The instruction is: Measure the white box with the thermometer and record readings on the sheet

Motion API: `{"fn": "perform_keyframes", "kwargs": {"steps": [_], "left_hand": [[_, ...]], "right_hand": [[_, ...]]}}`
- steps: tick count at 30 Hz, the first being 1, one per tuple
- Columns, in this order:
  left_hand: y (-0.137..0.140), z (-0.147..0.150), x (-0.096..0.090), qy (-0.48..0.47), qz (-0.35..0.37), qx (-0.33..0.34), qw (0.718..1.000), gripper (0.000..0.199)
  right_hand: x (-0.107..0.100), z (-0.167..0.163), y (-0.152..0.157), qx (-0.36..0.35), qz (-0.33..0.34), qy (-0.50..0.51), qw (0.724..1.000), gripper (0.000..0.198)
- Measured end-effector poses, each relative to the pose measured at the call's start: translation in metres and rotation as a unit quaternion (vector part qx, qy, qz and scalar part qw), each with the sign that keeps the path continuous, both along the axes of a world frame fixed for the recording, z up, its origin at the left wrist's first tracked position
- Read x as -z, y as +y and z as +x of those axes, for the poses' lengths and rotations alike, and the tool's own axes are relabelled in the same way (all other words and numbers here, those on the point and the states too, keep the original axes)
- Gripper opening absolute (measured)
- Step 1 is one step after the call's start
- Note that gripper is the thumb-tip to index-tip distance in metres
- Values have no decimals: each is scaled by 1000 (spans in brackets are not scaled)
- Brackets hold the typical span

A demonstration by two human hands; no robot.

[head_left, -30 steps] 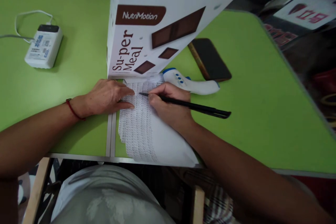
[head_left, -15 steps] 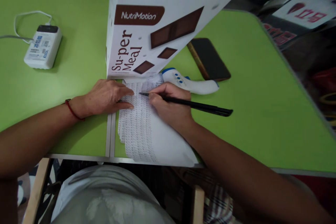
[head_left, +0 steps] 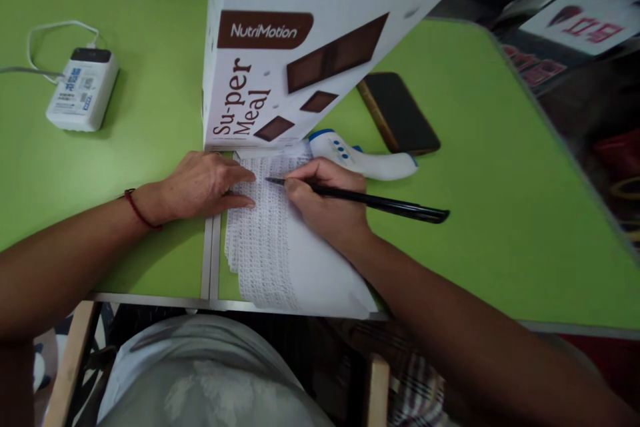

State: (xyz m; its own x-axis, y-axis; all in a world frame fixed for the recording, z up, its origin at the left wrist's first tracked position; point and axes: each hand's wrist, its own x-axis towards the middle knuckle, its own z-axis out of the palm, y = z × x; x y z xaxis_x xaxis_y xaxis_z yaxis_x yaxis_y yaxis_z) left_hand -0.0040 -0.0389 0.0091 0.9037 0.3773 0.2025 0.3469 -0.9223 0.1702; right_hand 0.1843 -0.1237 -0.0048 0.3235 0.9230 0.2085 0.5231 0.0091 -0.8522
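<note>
So the right hand [head_left: 327,203] has its fingers pinched snug around a black pen [head_left: 370,200], tip down on the upper part of a sheet of paper [head_left: 280,247] covered in dense rows of small writing that I can't read from here. The left hand [head_left: 200,183] lies flat with fingers stretched out, gripping nothing, just pressing the paper's left edge right over the seam between the two green tables [head_left: 125,140]. My worry: the sheet hangs past the near table edge, so if that left hand lifts, the pen could drag or crumple it. The big white box [head_left: 300,40] stands right behind the paper and looks tilted, so a bump from either hand might tip it onto the page. There's also a white thermometer [head_left: 367,159] just beside the writing hand, easy to knock. The box reads "NutriMotion" and "Su-per Meal". A dark phone [head_left: 400,113] lies further back, and a white power bank [head_left: 83,88] with a cable sits far left, its label too small to read.
</note>
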Motion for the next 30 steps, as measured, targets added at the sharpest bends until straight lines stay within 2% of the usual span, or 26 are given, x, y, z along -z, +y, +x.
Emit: {"fn": "perform_keyframes", "kwargs": {"steps": [9,30], "left_hand": [[0,0,0,6,-6,-4,1000,33],[0,0,0,6,-5,-4,1000,32]], "right_hand": [[-3,-1,0,-41,-6,-7,999,6],[-4,-3,0,-9,-23,-3,1000,5]]}}
